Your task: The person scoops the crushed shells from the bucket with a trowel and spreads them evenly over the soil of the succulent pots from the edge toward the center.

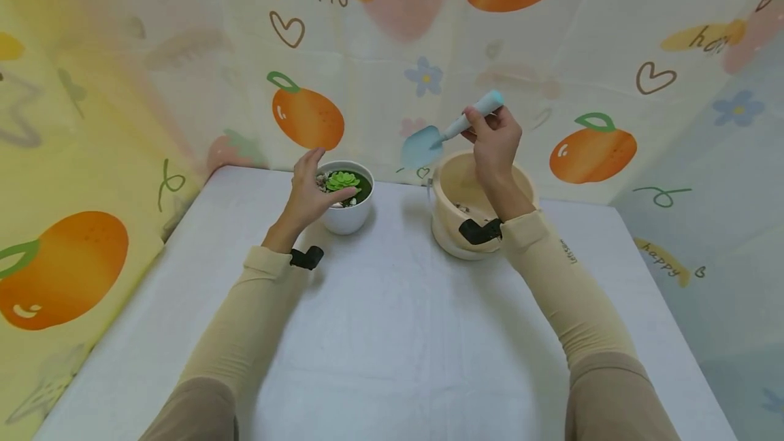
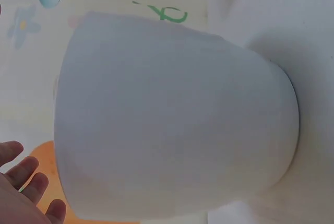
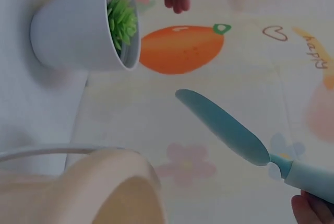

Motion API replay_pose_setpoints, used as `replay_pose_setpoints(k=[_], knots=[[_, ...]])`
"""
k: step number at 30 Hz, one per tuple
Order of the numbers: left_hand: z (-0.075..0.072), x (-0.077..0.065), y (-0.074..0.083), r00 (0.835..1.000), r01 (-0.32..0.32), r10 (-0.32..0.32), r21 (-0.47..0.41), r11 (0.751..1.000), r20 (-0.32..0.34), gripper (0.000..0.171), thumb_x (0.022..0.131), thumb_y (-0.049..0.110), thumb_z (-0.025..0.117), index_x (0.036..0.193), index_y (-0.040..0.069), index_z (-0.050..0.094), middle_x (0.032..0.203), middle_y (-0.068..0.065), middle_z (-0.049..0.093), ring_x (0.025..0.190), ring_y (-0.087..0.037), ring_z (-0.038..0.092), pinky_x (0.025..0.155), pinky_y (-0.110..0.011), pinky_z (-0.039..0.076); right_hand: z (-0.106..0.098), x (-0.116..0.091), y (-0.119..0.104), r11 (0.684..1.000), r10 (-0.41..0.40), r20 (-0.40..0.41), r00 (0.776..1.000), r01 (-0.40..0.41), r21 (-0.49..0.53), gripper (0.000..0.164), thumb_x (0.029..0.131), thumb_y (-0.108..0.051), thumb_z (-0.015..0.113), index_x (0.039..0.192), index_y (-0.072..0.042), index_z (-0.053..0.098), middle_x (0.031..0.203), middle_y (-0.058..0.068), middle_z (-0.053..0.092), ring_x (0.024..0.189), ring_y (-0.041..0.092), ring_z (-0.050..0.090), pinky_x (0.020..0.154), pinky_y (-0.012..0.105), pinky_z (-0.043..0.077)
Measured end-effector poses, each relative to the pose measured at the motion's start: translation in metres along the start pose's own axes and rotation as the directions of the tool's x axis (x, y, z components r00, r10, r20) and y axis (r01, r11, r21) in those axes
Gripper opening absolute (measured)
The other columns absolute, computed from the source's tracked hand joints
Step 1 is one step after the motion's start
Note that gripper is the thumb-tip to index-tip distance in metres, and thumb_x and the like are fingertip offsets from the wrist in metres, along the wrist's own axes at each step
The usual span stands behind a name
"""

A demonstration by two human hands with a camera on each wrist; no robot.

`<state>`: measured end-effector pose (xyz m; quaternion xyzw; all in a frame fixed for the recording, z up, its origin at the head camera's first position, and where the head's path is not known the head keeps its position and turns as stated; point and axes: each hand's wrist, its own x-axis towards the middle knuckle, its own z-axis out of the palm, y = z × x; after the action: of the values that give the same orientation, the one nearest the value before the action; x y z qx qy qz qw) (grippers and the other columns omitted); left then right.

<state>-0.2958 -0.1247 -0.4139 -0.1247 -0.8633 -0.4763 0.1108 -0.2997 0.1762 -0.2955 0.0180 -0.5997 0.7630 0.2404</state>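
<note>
My right hand (image 1: 496, 145) grips the pale handle of a blue garden trowel (image 1: 422, 146), held up over the cream bucket (image 1: 450, 226). The trowel's blade (image 3: 224, 127) points left, toward the white flowerpot (image 1: 346, 218). A green succulent (image 1: 343, 181) grows in that pot among small pale stones. Beside the pot's left rim is my left hand (image 1: 309, 186), thumb and fingers spread apart above it, holding nothing. In the left wrist view the pot's white wall (image 2: 172, 114) fills most of the picture, with the fingertips (image 2: 36, 187) past its rim.
Some small bits (image 1: 462, 208) lie inside the bucket, and a thin handle (image 3: 78, 150) runs along its side. Both containers stand near the back edge of a white-covered table (image 1: 392, 346). Fruit-printed cloth (image 1: 380, 87) hangs behind and at both sides.
</note>
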Motion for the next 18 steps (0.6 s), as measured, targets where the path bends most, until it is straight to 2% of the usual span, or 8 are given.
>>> replay_pose_setpoints(k=[9,18], knots=[[0.009,0.007,0.014,1.000,-0.016,0.016,-0.005,1.000,0.014,0.102,0.075,0.044,0.082,0.154,0.013,0.025,0.160,-0.012,0.020,0.145,-0.034,0.021,0.114,-0.062,0.026,-0.012,0.004,-0.010,1.000,0.010,-0.022,1.000,-0.010,-0.002,0.007,0.088,-0.008,0.070,0.093,-0.005,0.066,0.084,0.005,0.068,0.088,0.025,0.072,0.080,0.035,0.060],[0.011,0.013,0.030,0.999,-0.030,0.031,-0.033,0.999,0.041,0.102,0.076,0.045,0.080,0.155,0.016,0.023,0.160,-0.010,0.019,0.146,-0.032,0.024,0.117,-0.059,0.025,-0.032,0.014,-0.022,0.999,0.006,-0.037,0.999,-0.005,0.037,0.017,0.086,-0.012,0.073,0.097,-0.002,0.066,0.087,0.008,0.068,0.080,0.019,0.073,0.078,0.033,0.059]])
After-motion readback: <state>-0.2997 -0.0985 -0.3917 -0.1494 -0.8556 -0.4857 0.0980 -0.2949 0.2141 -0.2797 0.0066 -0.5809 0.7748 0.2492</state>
